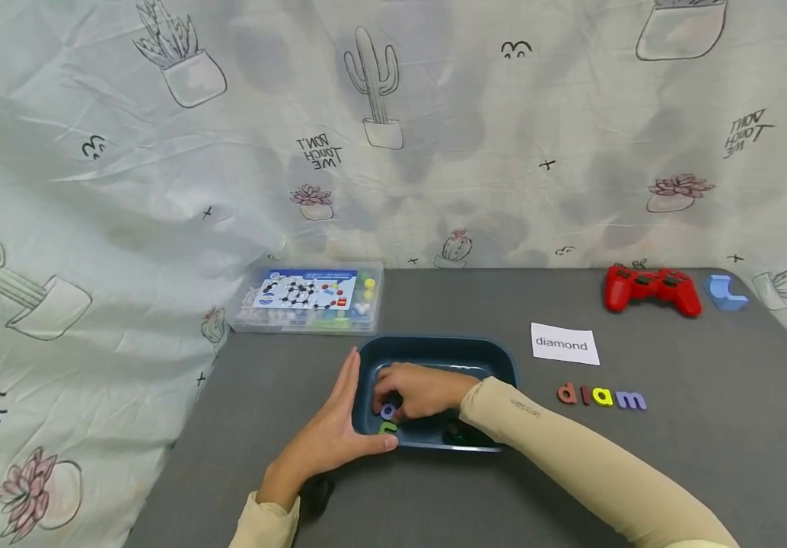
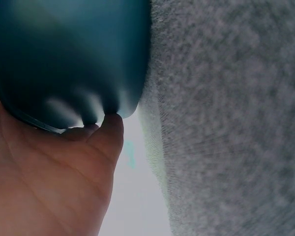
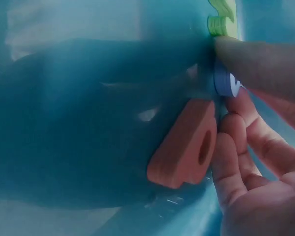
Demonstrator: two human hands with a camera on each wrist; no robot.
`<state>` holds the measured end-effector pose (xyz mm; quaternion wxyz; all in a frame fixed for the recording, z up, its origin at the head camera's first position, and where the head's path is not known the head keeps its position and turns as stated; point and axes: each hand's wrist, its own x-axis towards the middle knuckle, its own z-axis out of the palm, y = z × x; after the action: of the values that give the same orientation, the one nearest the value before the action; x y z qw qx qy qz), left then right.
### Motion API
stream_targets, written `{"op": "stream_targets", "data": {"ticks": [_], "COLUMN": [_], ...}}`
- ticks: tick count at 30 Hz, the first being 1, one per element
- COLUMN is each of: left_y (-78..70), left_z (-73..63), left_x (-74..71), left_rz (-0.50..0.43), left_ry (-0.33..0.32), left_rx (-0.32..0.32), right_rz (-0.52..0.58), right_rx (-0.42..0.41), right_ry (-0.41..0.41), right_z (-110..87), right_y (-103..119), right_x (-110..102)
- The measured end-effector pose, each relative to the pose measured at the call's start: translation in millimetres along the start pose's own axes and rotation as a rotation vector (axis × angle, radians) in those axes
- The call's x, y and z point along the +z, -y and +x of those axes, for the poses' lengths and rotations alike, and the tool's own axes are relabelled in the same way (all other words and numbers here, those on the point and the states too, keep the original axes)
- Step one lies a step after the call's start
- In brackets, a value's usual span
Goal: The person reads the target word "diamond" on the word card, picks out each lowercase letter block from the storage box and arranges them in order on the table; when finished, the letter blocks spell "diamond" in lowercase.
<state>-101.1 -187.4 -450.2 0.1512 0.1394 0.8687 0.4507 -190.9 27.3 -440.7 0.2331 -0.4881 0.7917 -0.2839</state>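
Here, purple o [image 1: 388, 412], between right fingertips [image 3: 228, 48] (seemingly)

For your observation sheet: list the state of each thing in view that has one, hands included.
Tray: upright, holding letters
Left hand: straight fingers touching tray
Purple o: inside tray
Right hand: inside tray, fingers at purple o, grip unclear
Green letter: in tray, beside purple o
Orange letter: in tray
Four-letter row: outside tray
Card: flat, word up
Plastic case: closed
Red controller: set down, power unclear
Blue piece: set down
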Motion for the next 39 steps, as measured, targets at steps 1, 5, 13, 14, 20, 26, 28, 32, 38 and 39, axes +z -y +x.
{"op": "stream_targets", "data": {"ticks": [1, 5, 13, 14, 20, 26, 28, 32, 38, 39], "left_y": [0.2, -0.2, -2.2, -1.8, -2.5, -1.3, -1.6, -2.2, -3.3, -3.8], "left_z": [-0.2, -0.5, -0.9, -0.8, -1.5, -0.8, -0.8, -0.4, 0.1, -0.2], "left_x": [0.1, 0.7, 1.9, 2.1, 1.9, 1.8, 1.5, 1.6, 0.6, 0.1], "left_rz": [-0.002, 0.0, 0.007, 0.01, 0.009, 0.016, 0.018, 0.019, 0.017, 0.016], "left_ry": [-0.002, -0.007, -0.014, -0.016, -0.016, -0.02, -0.022, -0.02, -0.024, -0.026], "left_rx": [0.0, -0.006, 0.01, 0.013, 0.011, 0.0, -0.01, -0.024, -0.02, -0.02], "right_rz": [0.005, 0.067, 0.195, 0.206, 0.228, 0.229, 0.218, 0.181, 0.143, 0.142], "right_rx": [-0.014, -0.039, 0.028, 0.031, 0.013, -0.003, 0.004, 0.001, -0.01, -0.008], "right_ry": [-0.006, -0.054, -0.183, -0.195, -0.244, -0.289, -0.305, -0.345, -0.409, -0.419], "right_z": [0.7, -0.6, -14.8, -17.0, -29.9, -45.1, -50.7, -62.5, -81.2, -84.1], "right_y": [0, 1, 5, 5, 7, 10, 13, 14, 13, 13], "right_x": [0, -4, -16, -17, -25, -35, -38, -45, -55, -56]}}
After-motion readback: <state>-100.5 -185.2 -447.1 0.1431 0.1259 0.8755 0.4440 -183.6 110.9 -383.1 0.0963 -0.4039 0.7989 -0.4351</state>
